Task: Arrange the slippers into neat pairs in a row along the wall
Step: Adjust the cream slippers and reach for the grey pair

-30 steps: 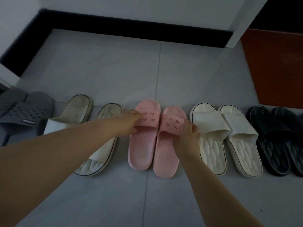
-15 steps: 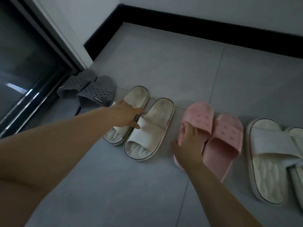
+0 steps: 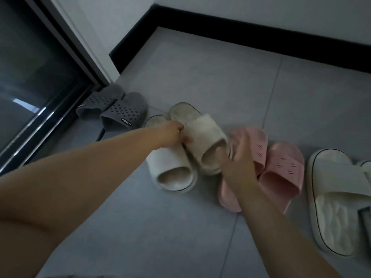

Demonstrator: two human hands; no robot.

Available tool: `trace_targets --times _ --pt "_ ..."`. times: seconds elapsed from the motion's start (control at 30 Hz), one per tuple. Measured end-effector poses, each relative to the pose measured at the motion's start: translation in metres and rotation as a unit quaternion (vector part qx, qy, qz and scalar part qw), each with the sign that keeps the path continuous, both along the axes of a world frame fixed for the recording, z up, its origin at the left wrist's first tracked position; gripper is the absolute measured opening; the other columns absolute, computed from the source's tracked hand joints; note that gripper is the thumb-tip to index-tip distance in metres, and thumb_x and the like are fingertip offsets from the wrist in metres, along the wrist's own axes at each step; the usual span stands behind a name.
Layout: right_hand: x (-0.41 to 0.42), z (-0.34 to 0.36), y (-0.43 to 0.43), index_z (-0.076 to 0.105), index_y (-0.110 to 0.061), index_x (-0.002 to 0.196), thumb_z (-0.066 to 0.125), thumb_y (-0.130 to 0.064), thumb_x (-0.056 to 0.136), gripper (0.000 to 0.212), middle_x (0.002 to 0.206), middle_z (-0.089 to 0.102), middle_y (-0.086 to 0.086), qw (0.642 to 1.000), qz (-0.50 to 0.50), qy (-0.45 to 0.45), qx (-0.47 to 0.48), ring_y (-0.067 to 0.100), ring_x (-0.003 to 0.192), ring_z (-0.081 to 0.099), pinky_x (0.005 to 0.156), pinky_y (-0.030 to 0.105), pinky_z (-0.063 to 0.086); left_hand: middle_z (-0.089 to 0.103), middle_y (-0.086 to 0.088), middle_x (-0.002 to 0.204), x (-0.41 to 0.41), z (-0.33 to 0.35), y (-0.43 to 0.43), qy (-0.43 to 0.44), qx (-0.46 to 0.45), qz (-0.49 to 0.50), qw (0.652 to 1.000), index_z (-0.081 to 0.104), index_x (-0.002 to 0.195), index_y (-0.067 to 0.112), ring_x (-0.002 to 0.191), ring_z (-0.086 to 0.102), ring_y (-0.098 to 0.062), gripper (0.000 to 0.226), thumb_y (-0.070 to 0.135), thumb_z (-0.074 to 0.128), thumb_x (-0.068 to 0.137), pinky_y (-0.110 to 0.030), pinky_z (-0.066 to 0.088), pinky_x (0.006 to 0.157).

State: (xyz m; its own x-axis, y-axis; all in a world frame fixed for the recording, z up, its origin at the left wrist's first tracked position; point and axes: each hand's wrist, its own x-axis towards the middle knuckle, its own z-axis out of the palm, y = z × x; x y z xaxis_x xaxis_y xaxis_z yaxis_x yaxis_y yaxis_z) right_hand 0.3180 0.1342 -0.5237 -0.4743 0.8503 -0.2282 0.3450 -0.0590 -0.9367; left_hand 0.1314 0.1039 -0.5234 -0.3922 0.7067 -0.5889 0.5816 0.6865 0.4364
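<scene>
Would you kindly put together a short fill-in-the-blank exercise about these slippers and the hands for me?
1. The perforated slippers at the row's left end are ____ in colour.
2. The pair between the cream slippers and the white slipper is ____.
3. The left hand pinches one cream slipper by its ____, while the blurred right hand is at its toe end.
Missing words: grey; pink; strap.

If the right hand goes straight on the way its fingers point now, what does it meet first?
Probably the side of the cream slipper that the left hand holds; the right hand is blurred, so depth is uncertain.
</scene>
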Motion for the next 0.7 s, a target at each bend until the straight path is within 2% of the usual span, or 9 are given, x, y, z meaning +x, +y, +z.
trace_targets --times 0.07,0.13,0.17,0.3,0.4,0.47,0.57,0.63,0.7 --pt "0.003 0.013 0.02 0.024 -0.019 0.143 0.056 -0.021 0.083 0.068 0.145 0.036 -0.002 0.997 -0.042 0.009 0.062 0.012 0.131 0.037 0.111 0.026 0.031 0.055 -0.005 0.089 0.005 0.001 0.011 -0.109 0.061 0.184 0.975 0.055 0.09 0.01 0.081 0.052 -0.021 0.024 0.034 0.059 0.089 -0.032 0.043 0.07" --pt "0.005 0.021 0.036 0.029 -0.021 0.14 0.052 -0.027 0.076 0.068 0.139 0.041 -0.003 0.992 -0.07 0.016 0.1 0.015 0.126 0.043 0.109 0.036 0.036 0.06 -0.008 0.099 0.014 -0.003 0.02 -0.259 0.1 0.354 0.893 0.054 0.118 0.007 0.088 0.058 -0.024 0.031 0.025 0.054 0.093 -0.038 0.051 0.077" --pt "0.006 0.024 0.041 0.03 -0.022 0.139 0.05 -0.026 0.074 0.067 0.136 0.042 -0.005 0.991 -0.077 0.028 0.103 0.014 0.124 0.045 0.106 0.035 0.04 0.062 -0.008 0.098 0.02 -0.006 0.024 -0.307 0.12 0.414 0.849 0.053 0.121 0.007 0.085 0.06 -0.024 0.031 0.02 0.053 0.093 -0.039 0.054 0.076" --pt "0.011 0.018 0.044 0.031 -0.022 0.138 0.049 -0.024 0.074 0.067 0.137 0.041 -0.003 0.993 -0.069 0.038 0.088 0.013 0.119 0.047 0.085 0.001 0.039 0.065 -0.012 0.104 0.031 -0.023 0.025 -0.341 0.162 0.568 0.731 0.059 0.095 0.006 0.096 0.061 -0.027 0.012 0.003 0.049 0.091 -0.039 0.054 0.087" --pt "0.01 0.005 0.035 0.031 -0.019 0.139 0.049 -0.024 0.076 0.066 0.133 0.04 -0.006 0.997 -0.036 0.028 0.063 0.011 0.116 0.046 0.082 -0.001 0.036 0.063 -0.012 0.113 0.033 -0.028 0.017 -0.355 0.159 0.601 0.698 0.058 0.098 0.004 0.101 0.06 -0.028 0.012 0.001 0.048 0.092 -0.04 0.053 0.091" --pt "0.008 -0.004 0.027 0.034 -0.017 0.139 0.052 -0.023 0.079 0.062 0.129 0.038 -0.009 0.999 -0.002 0.028 0.045 0.005 0.113 0.045 0.085 0.0 0.036 0.058 -0.013 0.103 0.032 -0.028 0.011 -0.35 0.166 0.601 0.699 0.053 0.118 0.0 0.109 0.058 -0.03 0.025 0.002 0.046 0.094 -0.04 0.052 0.094" --pt "0.003 -0.016 0.02 0.041 -0.014 0.134 0.054 -0.025 0.076 0.061 0.126 0.043 -0.009 0.996 0.076 0.003 0.045 -0.001 0.112 0.045 0.092 0.009 0.033 0.057 -0.015 0.092 0.027 -0.028 0.005 -0.333 0.168 0.566 0.736 0.049 0.121 -0.007 0.101 0.059 -0.032 0.029 0.002 0.047 0.094 -0.042 0.053 0.092" --pt "0.0 -0.028 0.017 0.043 -0.013 0.135 0.058 -0.015 0.082 0.055 0.134 0.045 -0.001 0.984 0.154 -0.054 0.067 0.009 0.125 0.042 0.095 0.009 0.025 0.06 -0.02 0.099 0.024 -0.028 0.0 -0.301 0.134 0.528 0.783 0.046 0.124 -0.007 0.083 0.063 -0.031 0.036 0.005 0.052 0.091 -0.043 0.058 0.081" --pt "-0.001 -0.039 0.011 0.039 -0.015 0.139 0.057 -0.006 0.083 0.06 0.144 0.041 0.003 0.968 0.217 -0.102 0.078 0.014 0.134 0.036 0.097 0.009 0.021 0.06 -0.018 0.087 0.016 -0.031 -0.009 -0.173 0.077 0.434 0.881 0.048 0.12 -0.003 0.064 0.06 -0.028 0.047 0.019 0.06 0.081 -0.039 0.056 0.066"
